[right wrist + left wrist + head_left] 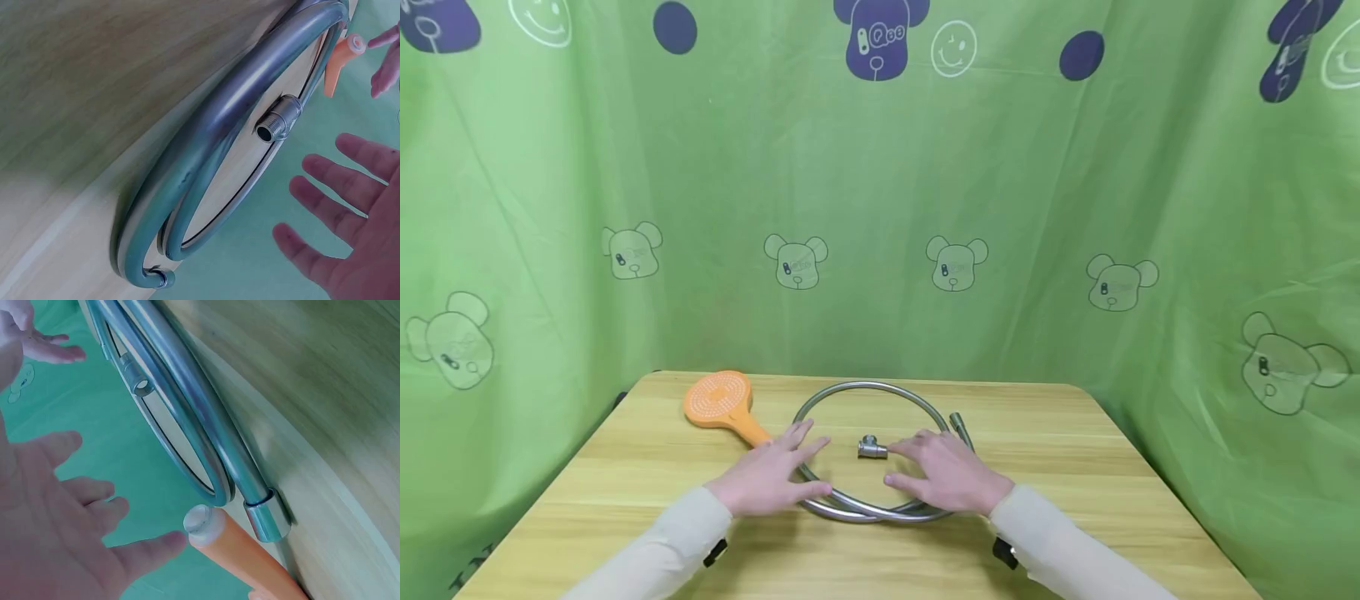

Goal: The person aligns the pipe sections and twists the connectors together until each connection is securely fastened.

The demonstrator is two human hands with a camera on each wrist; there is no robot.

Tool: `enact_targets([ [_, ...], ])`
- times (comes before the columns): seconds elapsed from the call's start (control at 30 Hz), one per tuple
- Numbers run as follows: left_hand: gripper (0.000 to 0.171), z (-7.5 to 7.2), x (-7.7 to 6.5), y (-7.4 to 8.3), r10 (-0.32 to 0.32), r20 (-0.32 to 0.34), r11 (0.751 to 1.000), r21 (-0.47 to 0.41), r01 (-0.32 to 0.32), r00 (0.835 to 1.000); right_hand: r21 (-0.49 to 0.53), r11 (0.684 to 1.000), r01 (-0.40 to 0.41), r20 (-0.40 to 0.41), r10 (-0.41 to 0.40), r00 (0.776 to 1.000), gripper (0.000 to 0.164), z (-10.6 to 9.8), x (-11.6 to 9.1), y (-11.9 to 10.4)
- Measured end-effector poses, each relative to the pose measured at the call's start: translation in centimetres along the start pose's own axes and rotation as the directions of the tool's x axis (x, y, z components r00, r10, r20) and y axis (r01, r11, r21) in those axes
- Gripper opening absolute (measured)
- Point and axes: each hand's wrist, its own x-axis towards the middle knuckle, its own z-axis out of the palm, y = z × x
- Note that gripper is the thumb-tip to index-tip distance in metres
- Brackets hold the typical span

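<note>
A coiled metal shower hose (868, 386) lies on the wooden table. Inside its loop sits a small metal T-shaped pipe fitting (872, 450), whose threaded end shows in the right wrist view. An orange shower head (718, 397) lies left of the coil, its handle (250, 556) pointing toward the hose. My left hand (767, 477), fingers spread, hovers over the coil's left side near the handle's end and holds nothing. Over the coil's right side, my right hand (951, 472) is spread too, its fingertips close to the fitting, with nothing in its grasp.
One hose end (957, 421) points up and away at the coil's right. The other end, with a metal nut (269, 515), lies near the shower handle in the left wrist view. A green patterned curtain (880, 192) surrounds the table (1120, 500) behind and at both sides.
</note>
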Motion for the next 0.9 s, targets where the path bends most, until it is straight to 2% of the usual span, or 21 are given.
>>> enact_targets([
  [0.13, 0.079, -0.4, 0.1, -0.3, -0.041, -0.084, 0.999, -0.011, 0.040, 0.996, 0.016, 1.000, -0.004, -0.021, 0.004, 1.000, 0.062, 0.2, 0.3, 0.1],
  [0.27, 0.064, -0.7, 0.3, -0.5, -0.110, -0.159, 0.993, -0.066, 0.101, 0.981, 0.037, 0.999, -0.014, -0.024, 0.014, 1.000, 0.061, 0.2, 0.5, -0.1],
  [0.37, 0.053, -0.8, 0.6, -0.9, -0.184, -0.209, 0.980, -0.121, 0.161, 0.961, 0.040, 0.999, -0.019, -0.032, 0.020, 0.999, 0.061, 0.2, 0.6, -0.3],
  [0.5, 0.044, -1.1, 0.8, -1.4, -0.283, -0.271, 0.954, -0.178, 0.241, 0.920, 0.036, 0.999, -0.025, -0.035, 0.026, 0.999, 0.061, 0.2, 0.8, -0.4],
  [0.6, 0.041, -1.4, 1.0, -2.0, -0.331, -0.296, 0.941, -0.175, 0.290, 0.896, 0.042, 0.999, -0.029, -0.031, 0.030, 0.999, 0.058, 0.3, 0.9, -0.6],
  [0.73, 0.042, -1.7, 1.1, -2.8, -0.376, -0.286, 0.926, -0.151, 0.346, 0.881, 0.056, 0.998, -0.021, -0.030, 0.022, 0.999, 0.056, 0.5, 1.0, -0.7],
  [0.9, 0.047, -2.1, 1.2, -3.7, -0.446, -0.242, 0.893, -0.174, 0.414, 0.861, 0.052, 0.999, -0.002, -0.039, 0.004, 0.999, 0.058, 0.8, 1.2, -0.7],
])
